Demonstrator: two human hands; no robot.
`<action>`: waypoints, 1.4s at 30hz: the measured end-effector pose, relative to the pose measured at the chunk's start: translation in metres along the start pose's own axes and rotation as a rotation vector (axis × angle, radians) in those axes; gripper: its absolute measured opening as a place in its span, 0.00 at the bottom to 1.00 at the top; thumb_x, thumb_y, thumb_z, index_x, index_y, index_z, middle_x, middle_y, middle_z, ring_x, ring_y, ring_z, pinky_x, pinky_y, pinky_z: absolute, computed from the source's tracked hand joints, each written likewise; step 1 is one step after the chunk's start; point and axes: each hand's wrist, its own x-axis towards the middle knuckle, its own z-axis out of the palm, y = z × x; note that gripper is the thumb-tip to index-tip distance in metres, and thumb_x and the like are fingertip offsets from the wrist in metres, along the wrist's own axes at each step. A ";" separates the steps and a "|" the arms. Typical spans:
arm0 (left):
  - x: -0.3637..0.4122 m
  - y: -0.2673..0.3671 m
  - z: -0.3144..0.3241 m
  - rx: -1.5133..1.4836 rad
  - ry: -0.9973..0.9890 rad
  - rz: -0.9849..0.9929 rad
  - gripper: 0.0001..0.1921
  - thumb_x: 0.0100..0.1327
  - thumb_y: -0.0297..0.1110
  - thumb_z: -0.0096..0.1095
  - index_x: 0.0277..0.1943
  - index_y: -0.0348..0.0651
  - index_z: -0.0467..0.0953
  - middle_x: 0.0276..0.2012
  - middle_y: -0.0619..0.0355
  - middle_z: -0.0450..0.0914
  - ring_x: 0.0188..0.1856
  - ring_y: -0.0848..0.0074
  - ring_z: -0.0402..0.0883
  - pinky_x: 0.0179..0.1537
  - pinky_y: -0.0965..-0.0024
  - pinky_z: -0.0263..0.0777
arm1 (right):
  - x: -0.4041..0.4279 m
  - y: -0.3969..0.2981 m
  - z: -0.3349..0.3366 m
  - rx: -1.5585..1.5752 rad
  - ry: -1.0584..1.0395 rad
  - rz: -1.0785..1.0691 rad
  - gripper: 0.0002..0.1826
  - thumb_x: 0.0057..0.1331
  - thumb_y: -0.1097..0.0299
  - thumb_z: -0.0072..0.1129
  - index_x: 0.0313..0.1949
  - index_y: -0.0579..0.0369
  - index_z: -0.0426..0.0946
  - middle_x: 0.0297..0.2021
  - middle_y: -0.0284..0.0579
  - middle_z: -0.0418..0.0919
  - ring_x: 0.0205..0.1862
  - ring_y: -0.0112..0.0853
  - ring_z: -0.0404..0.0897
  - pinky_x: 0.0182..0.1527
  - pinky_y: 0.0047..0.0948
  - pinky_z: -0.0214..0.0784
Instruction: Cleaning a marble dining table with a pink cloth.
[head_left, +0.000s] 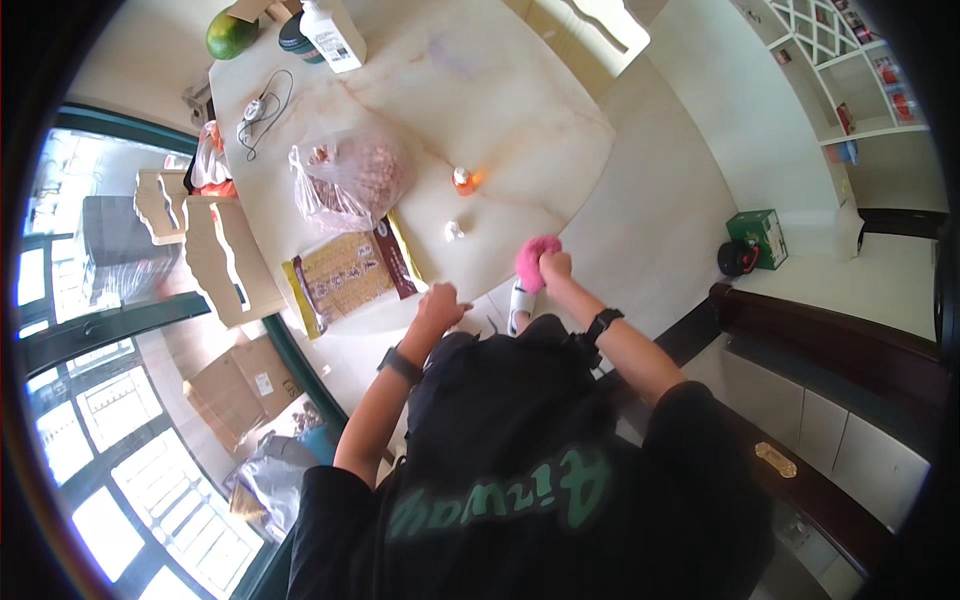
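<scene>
My right hand grips a fluffy pink cloth at the front right edge of the marble-patterned table. My left hand is at the near edge, close to a flat yellow-and-brown food package. Its fingers curl downward and the palm side is hidden. Between and beyond the hands, a small orange bottle with a white top stands on the table. A small white object, too blurred to name, lies nearer me. Behind the package sits a clear plastic bag full of brownish pieces.
A white pump bottle, a dark jar and a green-yellow fruit are at the far left. Near them lies a white device with a cord. Chair backs flank the left side; another chair stands at the far right.
</scene>
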 end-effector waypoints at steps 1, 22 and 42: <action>-0.012 -0.004 -0.009 0.025 -0.014 -0.013 0.23 0.50 0.49 0.67 0.35 0.34 0.77 0.36 0.41 0.79 0.42 0.52 0.79 0.41 0.56 0.73 | -0.006 0.005 0.010 0.029 0.074 0.045 0.17 0.62 0.64 0.47 0.36 0.69 0.75 0.37 0.61 0.78 0.43 0.46 0.78 0.40 0.39 0.71; -0.037 -0.100 0.002 0.433 0.022 -0.016 0.13 0.53 0.38 0.66 0.38 0.40 0.79 0.39 0.50 0.81 0.41 0.63 0.81 0.41 0.64 0.76 | -0.002 -0.013 -0.006 0.706 0.097 0.261 0.17 0.61 0.66 0.49 0.43 0.70 0.72 0.41 0.53 0.78 0.43 0.40 0.79 0.41 0.34 0.73; -0.027 -0.117 -0.012 0.158 0.054 0.167 0.12 0.47 0.33 0.62 0.27 0.30 0.78 0.25 0.42 0.80 0.29 0.59 0.82 0.34 0.64 0.77 | -0.053 -0.003 0.030 0.778 -0.107 0.359 0.12 0.65 0.71 0.39 0.41 0.63 0.72 0.37 0.50 0.77 0.33 0.37 0.80 0.32 0.40 0.75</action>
